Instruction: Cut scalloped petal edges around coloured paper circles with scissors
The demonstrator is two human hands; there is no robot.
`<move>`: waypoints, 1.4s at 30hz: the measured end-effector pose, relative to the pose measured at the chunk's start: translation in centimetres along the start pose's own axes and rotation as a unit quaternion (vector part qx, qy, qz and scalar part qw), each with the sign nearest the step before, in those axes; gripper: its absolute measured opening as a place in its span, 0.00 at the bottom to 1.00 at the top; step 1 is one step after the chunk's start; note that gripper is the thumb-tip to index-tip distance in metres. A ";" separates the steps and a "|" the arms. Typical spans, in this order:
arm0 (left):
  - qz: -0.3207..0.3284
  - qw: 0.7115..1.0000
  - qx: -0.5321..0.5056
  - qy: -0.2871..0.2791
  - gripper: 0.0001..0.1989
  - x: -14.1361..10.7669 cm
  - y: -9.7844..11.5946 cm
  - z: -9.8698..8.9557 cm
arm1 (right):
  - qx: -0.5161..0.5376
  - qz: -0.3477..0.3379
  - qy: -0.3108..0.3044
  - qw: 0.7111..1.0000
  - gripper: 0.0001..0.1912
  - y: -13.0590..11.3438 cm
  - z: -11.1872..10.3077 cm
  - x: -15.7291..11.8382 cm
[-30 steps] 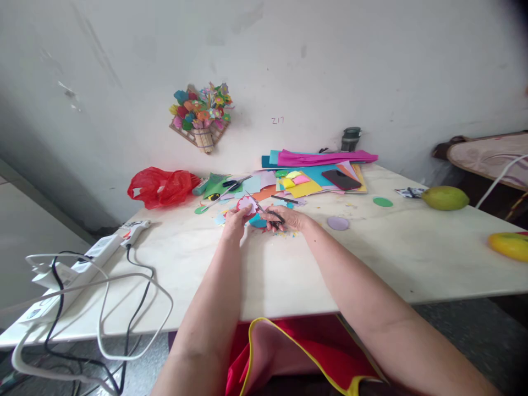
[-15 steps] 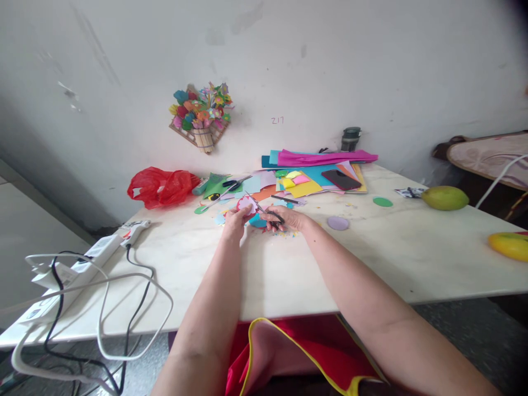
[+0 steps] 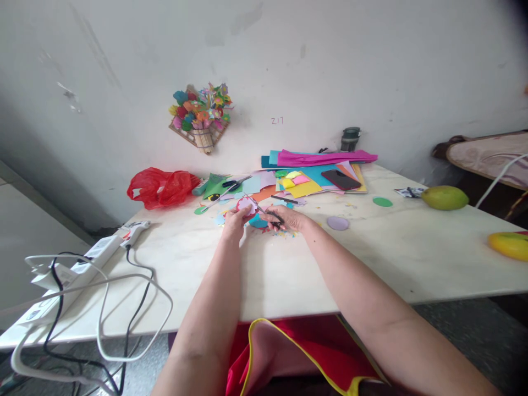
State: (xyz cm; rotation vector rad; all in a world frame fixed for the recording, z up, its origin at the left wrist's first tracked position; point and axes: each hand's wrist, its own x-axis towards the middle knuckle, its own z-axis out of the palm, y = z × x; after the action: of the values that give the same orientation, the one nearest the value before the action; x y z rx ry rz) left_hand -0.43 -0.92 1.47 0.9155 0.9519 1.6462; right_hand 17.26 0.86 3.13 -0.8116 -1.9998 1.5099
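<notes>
Over the middle of the table, my left hand pinches a paper flower, pale pink with a scalloped edge and red showing along its rim. My right hand is closed around the dark handles of a pair of scissors, whose blades point up and left to the flower's right edge. Whether the blades touch the paper is too small to tell. Under and between the hands lies a blue paper circle, with tiny coloured paper scraps scattered near it. A pencil rests just behind my right hand.
Behind the hands are coloured paper sheets, a phone, a second pair of scissors and a red plastic bag. A power strip with loose cables sits left. Mangoes and a purple paper circle lie right.
Both hands stay almost in place, holding the paper flower and the scissors. The scissor blades and flower have shifted only very slightly.
</notes>
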 end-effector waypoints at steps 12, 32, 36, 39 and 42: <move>-0.010 0.999 0.044 -0.013 0.18 0.6 -0.6 -0.6 | 0.019 -0.004 -0.005 1.000 0.16 0.5 -0.2 0.4; 0.005 0.996 0.058 -0.069 0.20 0.6 -0.3 -1.0 | 0.008 -0.006 -0.025 1.000 0.18 1.3 -0.8 0.7; 0.010 0.995 0.066 -0.078 0.20 0.5 -0.1 -1.1 | 0.013 0.012 -0.027 0.999 0.17 1.2 -1.0 0.7; 0.012 0.993 0.078 -0.085 0.20 0.6 0.0 -1.2 | 0.014 0.017 -0.034 0.999 0.17 1.1 -1.1 0.5; 0.012 0.992 0.091 -0.084 0.20 0.6 0.1 -1.3 | 0.013 0.011 -0.037 0.999 0.16 1.1 -1.2 0.4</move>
State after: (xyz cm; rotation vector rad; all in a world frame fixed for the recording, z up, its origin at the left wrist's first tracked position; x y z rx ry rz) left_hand -1.78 -0.56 1.09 1.1740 0.9888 1.4923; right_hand 18.02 2.13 2.43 -0.7811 -2.0257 1.5964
